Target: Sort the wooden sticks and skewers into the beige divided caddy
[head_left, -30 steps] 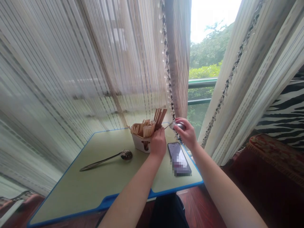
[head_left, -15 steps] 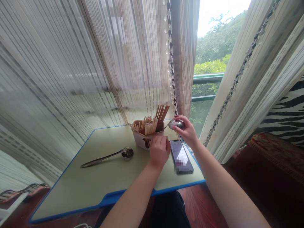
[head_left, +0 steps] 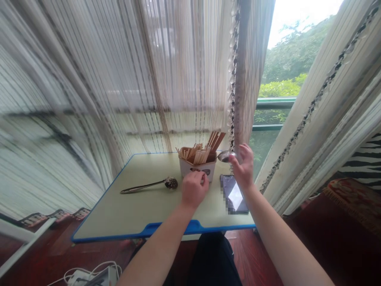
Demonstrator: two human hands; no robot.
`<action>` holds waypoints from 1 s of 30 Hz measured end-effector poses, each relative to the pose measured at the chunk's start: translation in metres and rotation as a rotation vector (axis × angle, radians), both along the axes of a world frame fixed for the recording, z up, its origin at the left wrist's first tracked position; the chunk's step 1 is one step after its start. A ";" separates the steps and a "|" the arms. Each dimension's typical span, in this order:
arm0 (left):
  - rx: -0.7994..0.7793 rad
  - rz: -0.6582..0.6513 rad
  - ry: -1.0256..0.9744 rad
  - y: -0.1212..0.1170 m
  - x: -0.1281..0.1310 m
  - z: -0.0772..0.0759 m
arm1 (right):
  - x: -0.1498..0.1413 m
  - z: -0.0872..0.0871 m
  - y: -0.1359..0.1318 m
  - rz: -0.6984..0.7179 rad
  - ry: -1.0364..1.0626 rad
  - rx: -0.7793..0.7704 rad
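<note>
A white holder (head_left: 190,169) full of wooden chopsticks and sticks stands at the far side of the green table (head_left: 133,206). A metal spoon (head_left: 224,155) sticks out of the holder's right side, bowl outward. My right hand (head_left: 244,169) is beside that bowl with its fingers stretched up and apart, and the thumb tip is at the bowl. My left hand (head_left: 193,190) rests on the table just in front of the holder, fingers curled in, nothing visible in them. A long metal ladle (head_left: 149,185) lies on the table to the left.
A dark phone (head_left: 235,194) lies face up at the table's right, between my forearms. Striped sheer curtains (head_left: 119,79) hang close behind and beside the table. A white power strip with cables (head_left: 89,276) lies on the floor, lower left. A zebra-print cushion (head_left: 366,159) is at the right.
My right hand's fingers have lifted off the spoon bowl and spread. My left hand has drawn back from the holder's side to the table in front. The camera view has shifted.
</note>
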State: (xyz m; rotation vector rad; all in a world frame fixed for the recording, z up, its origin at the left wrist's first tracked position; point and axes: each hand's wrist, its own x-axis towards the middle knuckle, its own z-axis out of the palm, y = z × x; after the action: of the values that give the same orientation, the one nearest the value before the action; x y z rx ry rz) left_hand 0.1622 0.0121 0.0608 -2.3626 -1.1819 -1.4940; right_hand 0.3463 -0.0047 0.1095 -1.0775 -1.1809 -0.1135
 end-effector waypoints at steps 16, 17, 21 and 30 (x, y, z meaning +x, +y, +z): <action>-0.363 0.321 0.472 0.052 -0.196 -0.050 | -0.203 -0.102 0.067 0.382 -0.597 -0.560; -0.395 0.315 0.497 0.052 -0.195 -0.051 | -0.203 -0.109 0.071 0.390 -0.575 -0.562; -0.430 0.304 0.540 0.056 -0.194 -0.052 | -0.195 -0.127 0.078 0.506 -0.499 -0.548; -0.268 0.274 0.483 0.060 -0.190 -0.057 | -0.190 -0.117 0.072 0.438 -0.364 -0.494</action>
State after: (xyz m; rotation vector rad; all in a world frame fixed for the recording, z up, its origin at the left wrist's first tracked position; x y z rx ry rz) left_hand -0.0282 0.0726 0.0035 -2.3913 -1.5532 -0.6632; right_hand 0.1568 0.0676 -0.0078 -1.2247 -1.8099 0.3550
